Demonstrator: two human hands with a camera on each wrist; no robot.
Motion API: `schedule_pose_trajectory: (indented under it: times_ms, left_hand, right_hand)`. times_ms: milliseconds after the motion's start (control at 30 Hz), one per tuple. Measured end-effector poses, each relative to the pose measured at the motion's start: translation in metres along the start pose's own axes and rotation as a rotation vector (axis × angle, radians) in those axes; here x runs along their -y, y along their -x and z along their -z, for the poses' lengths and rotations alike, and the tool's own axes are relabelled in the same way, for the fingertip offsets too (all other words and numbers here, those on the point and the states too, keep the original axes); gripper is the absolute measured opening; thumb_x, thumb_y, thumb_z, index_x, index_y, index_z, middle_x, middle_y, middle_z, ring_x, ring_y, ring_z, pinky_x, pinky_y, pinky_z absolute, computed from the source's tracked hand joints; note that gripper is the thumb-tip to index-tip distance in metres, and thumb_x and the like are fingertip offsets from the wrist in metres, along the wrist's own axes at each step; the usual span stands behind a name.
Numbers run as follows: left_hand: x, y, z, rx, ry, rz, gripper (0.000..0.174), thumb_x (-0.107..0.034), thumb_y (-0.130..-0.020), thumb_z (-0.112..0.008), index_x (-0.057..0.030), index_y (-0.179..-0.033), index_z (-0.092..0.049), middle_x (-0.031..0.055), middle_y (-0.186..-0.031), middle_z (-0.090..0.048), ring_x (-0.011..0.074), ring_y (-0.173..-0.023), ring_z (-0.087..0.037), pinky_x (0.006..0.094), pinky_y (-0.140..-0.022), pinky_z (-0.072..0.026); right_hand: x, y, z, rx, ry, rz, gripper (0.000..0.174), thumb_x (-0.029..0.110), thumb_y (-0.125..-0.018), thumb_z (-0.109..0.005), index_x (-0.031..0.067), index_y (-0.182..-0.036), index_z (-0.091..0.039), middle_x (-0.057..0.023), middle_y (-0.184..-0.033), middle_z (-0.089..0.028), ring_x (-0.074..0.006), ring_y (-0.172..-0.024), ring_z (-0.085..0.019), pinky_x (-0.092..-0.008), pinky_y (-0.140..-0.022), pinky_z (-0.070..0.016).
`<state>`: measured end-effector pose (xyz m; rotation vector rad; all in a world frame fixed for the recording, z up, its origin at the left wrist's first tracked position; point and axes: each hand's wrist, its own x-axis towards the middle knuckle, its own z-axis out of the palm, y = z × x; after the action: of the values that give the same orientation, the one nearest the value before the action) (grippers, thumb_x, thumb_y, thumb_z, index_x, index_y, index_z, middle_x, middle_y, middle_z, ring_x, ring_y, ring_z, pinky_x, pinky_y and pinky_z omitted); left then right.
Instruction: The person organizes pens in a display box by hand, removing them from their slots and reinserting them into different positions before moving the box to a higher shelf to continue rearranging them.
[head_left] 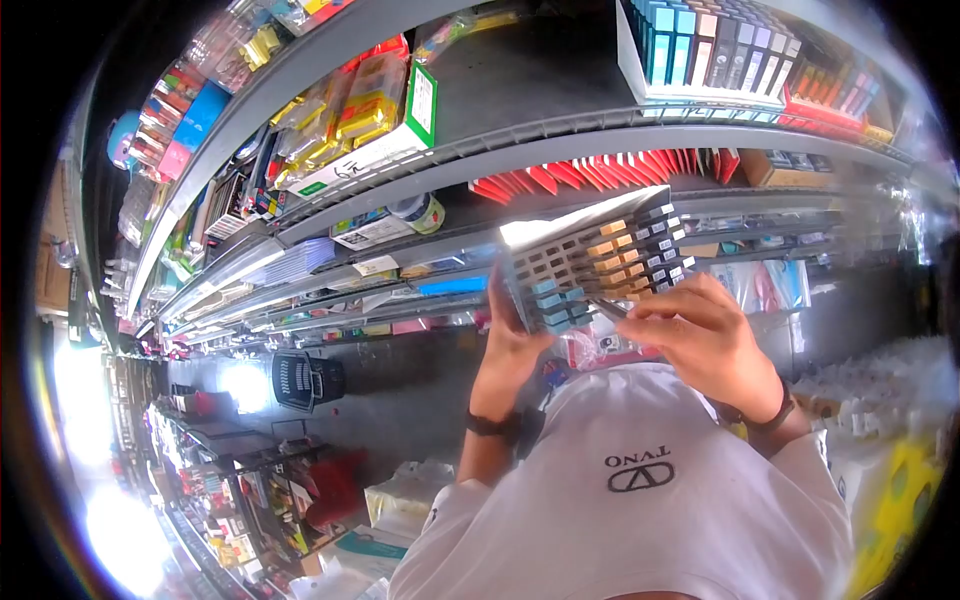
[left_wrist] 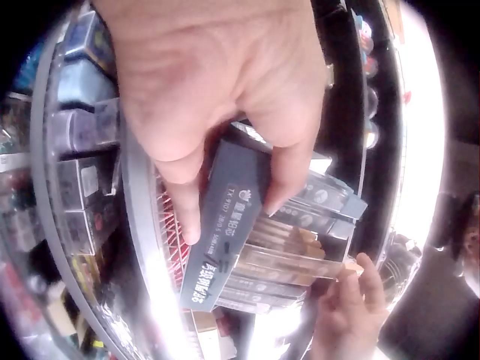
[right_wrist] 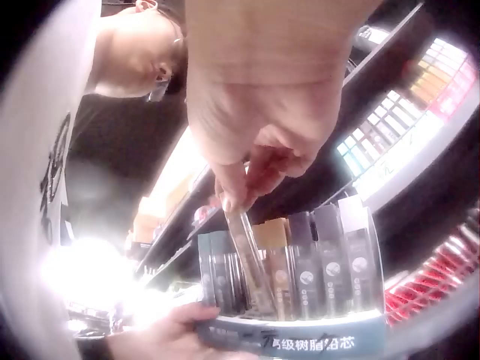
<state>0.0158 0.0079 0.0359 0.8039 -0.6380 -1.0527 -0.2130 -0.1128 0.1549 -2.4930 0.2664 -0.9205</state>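
My left hand (head_left: 508,350) grips one end of a display box of pencil lead cases (left_wrist: 229,217), its fingers and thumb on either side of the dark printed box end in the left wrist view. Slim clear cases stand in rows in the box, with teal caps (head_left: 562,305), orange-yellow caps (head_left: 612,250) and dark grey caps. Part of the holder shows vacant slots. With thumb and fingertips, my right hand (head_left: 705,330) pinches the top of one clear lead case (right_wrist: 250,259), which leans among the others, its lower end still inside the box.
Shelves in front carry a white box of boxed goods (head_left: 710,95), a row of red packets (head_left: 600,172) and a green-edged carton of yellow packs (head_left: 370,110). A black basket (head_left: 305,380) sits on the floor to the left. White plastic-wrapped goods (head_left: 890,390) lie at the right.
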Motion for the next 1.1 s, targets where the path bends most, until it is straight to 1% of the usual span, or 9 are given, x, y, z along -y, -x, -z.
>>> schedule_pose_trajectory:
  times_ms: [133,233,333,433,467,567,700,867,1100]
  left_hand:
    - [0.010,-0.002,0.013,0.052,-0.008,-0.022,0.120,0.002,-0.076,-0.090,-0.0210,-0.166,-0.014,0.0157,-0.155,-0.046,0.0376,-0.138,-0.056,0.0609,-0.103,-0.0583]
    - [0.014,-0.004,0.014,0.047,-0.160,-0.021,0.117,0.001,-0.077,-0.089,-0.0197,-0.166,-0.014,0.0160,-0.156,-0.045,0.0378,-0.138,-0.055,0.0622,-0.103,-0.0575]
    - [0.016,-0.004,0.006,0.070,-0.031,0.032,0.109,0.001,-0.081,-0.086,-0.0182,-0.164,-0.018,0.0167,-0.155,-0.047,0.0383,-0.137,-0.056,0.0633,-0.104,-0.0572]
    - [0.005,-0.006,-0.016,-0.010,-0.130,0.191,0.118,-0.014,-0.079,-0.090,-0.0187,-0.167,-0.012,0.0154,-0.156,-0.045,0.0344,-0.137,-0.056,0.0517,-0.101,-0.0611]
    - [0.011,-0.008,-0.020,-0.023,-0.123,0.173,0.112,-0.015,-0.082,-0.087,-0.0189,-0.166,-0.013,0.0155,-0.153,-0.047,0.0362,-0.131,-0.061,0.0512,-0.094,-0.0658]
    - [0.015,-0.013,-0.021,0.047,-0.079,0.238,0.109,-0.014,-0.083,-0.086,-0.0191,-0.166,-0.015,0.0160,-0.152,-0.050,0.0380,-0.131,-0.062,0.0535,-0.094,-0.0652]
    - [0.025,-0.020,-0.029,0.066,-0.010,0.298,0.099,-0.005,-0.088,-0.078,-0.0186,-0.165,-0.017,0.0172,-0.150,-0.051,0.0387,-0.130,-0.063,0.0569,-0.096,-0.0637]
    - [0.039,-0.029,-0.042,0.088,0.066,0.353,0.094,0.005,-0.091,-0.069,-0.0220,-0.165,-0.018,0.0179,-0.151,-0.050,0.0389,-0.130,-0.063,0.0585,-0.099,-0.0617]
    - [0.049,-0.036,-0.062,0.103,-0.068,0.367,0.098,0.004,-0.088,-0.072,-0.0255,-0.164,-0.016,0.0170,-0.150,-0.048,0.0397,-0.132,-0.060,0.0594,-0.101,-0.0607]
  right_hand:
    - [-0.008,-0.002,-0.003,-0.027,-0.038,-0.035,0.046,-0.006,-0.069,-0.078,0.0112,-0.112,-0.078,-0.0021,-0.110,-0.075,-0.0253,-0.092,-0.065,-0.0378,-0.081,-0.0534]
    - [-0.013,-0.003,-0.007,-0.068,-0.095,0.024,0.042,-0.006,-0.073,-0.078,0.0099,-0.111,-0.078,-0.0029,-0.108,-0.075,-0.0261,-0.091,-0.065,-0.0382,-0.081,-0.0535]
    - [-0.011,-0.003,-0.005,-0.120,-0.079,0.003,0.035,-0.003,-0.078,-0.079,0.0090,-0.110,-0.078,-0.0043,-0.105,-0.075,-0.0259,-0.091,-0.066,-0.0380,-0.081,-0.0536]
    - [-0.018,-0.003,-0.004,-0.223,-0.138,-0.033,0.031,-0.005,-0.080,-0.082,0.0085,-0.108,-0.080,-0.0040,-0.102,-0.076,-0.0241,-0.088,-0.065,-0.0349,-0.077,-0.0536]
    - [-0.020,-0.004,-0.003,-0.288,-0.152,-0.025,0.027,-0.003,-0.082,-0.083,0.0084,-0.107,-0.080,-0.0043,-0.100,-0.076,-0.0233,-0.085,-0.065,-0.0343,-0.076,-0.0525]
    - [-0.030,0.003,0.001,-0.310,-0.169,-0.080,0.026,-0.001,-0.083,-0.083,0.0084,-0.107,-0.080,-0.0047,-0.098,-0.076,-0.0222,-0.083,-0.065,-0.0340,-0.075,-0.0515]
    - [-0.039,0.015,0.013,-0.372,-0.169,-0.156,0.024,0.001,-0.085,-0.083,0.0081,-0.107,-0.080,-0.0047,-0.094,-0.075,-0.0224,-0.082,-0.064,-0.0350,-0.076,-0.0518]
    - [-0.052,0.033,0.032,-0.414,-0.175,-0.165,0.022,0.005,-0.086,-0.080,0.0112,-0.107,-0.077,-0.0030,-0.093,-0.072,-0.0265,-0.085,-0.063,-0.0385,-0.077,-0.0533]
    - [-0.072,0.056,0.054,-0.401,-0.169,-0.193,0.023,-0.001,-0.083,-0.082,0.0078,-0.104,-0.077,-0.0033,-0.097,-0.075,-0.0254,-0.090,-0.065,-0.0362,-0.081,-0.0535]
